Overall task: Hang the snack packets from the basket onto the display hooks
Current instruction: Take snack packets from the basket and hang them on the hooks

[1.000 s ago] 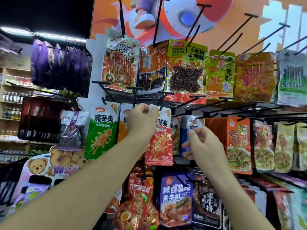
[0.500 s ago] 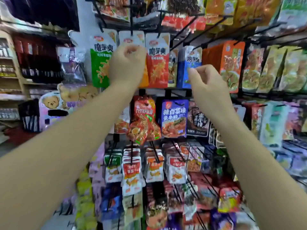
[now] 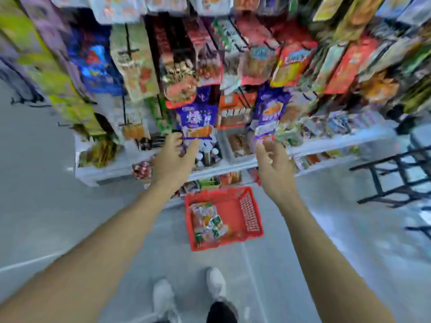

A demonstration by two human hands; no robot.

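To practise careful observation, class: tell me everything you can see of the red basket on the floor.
The red basket looks like plastic. It is rectangular and open-topped, with a slotted wall on its right side. It stands upright on the grey floor, just in front of the display rack. A heap of small snack packets lies in its left half, and the rest of its bottom is bare. Nothing else touches it. Blur hides any handle.

A shop: on the far side, display hooks (image 3: 127, 51) carry crowded rows of bright snack packets (image 3: 197, 120), a white shelf (image 3: 326, 143) of goods runs below them, and a red basket (image 3: 253, 213) stands on the grey floor (image 3: 46, 206) nearby.
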